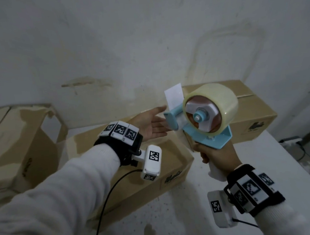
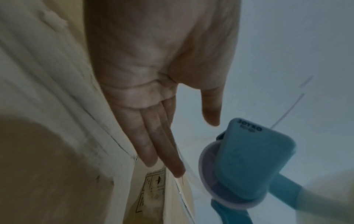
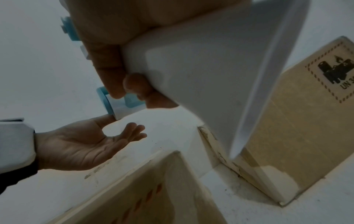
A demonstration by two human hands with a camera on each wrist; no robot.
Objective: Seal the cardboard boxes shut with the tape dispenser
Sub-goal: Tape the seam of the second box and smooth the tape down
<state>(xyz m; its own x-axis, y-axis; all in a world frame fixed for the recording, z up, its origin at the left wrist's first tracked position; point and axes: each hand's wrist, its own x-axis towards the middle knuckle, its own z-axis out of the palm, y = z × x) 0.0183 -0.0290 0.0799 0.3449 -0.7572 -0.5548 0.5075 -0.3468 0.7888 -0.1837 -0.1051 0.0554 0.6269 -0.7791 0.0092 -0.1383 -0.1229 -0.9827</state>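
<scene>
Tape dispenser (image 1: 202,117) gripped in right hand (image 1: 216,155), left hand (image 1: 151,125) flat-fingered beside its nose, above boxes (image 1: 136,167).

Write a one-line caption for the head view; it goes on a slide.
Right hand grips a blue-and-white tape dispenser above brown cardboard boxes while the open left hand reaches for its front.

The right hand (image 3: 118,50) fills the top of the right wrist view, fingers (image 3: 134,84) curled round the white handle of the tape dispenser (image 3: 201,75); blue parts of it show past the knuckles. Lower left, the left hand (image 3: 80,145) is held palm up with relaxed fingers, its thumb tip just at the dispenser's blue and white end. A cardboard box (image 3: 298,136) with a black printed label stands at right on the white counter (image 3: 249,212). Another box (image 3: 153,197) lies near, bottom centre.
</scene>
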